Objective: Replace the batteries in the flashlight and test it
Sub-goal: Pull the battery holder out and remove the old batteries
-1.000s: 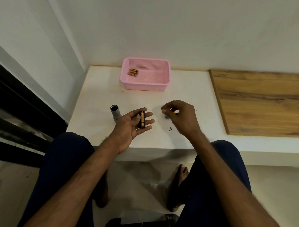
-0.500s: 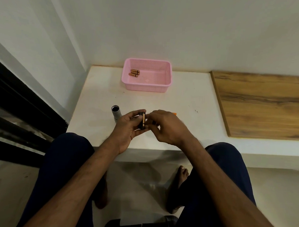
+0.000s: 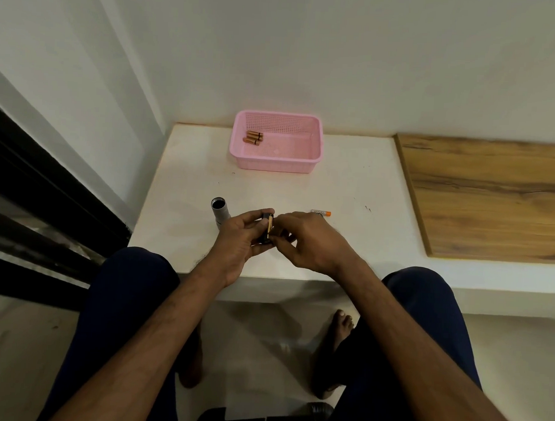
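At the near edge of the white desk (image 3: 350,188): left hand (image 3: 236,243) grip closed round black cylindrical battery holder (image 3: 264,233), copper-coloured battery (image 3: 270,227) showing. Right hand (image 3: 313,243) pinches holder's right side. Grey metal flashlight tube (image 3: 220,212) just left of grip; pink plastic basket (image 3: 276,161) beyond.

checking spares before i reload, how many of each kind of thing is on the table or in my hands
batteries: 5 (seemingly 3 in the pink basket, 1 in the black holder, 1 loose battery)
pink basket: 1
black holder: 1
flashlight tube: 1
total: 8
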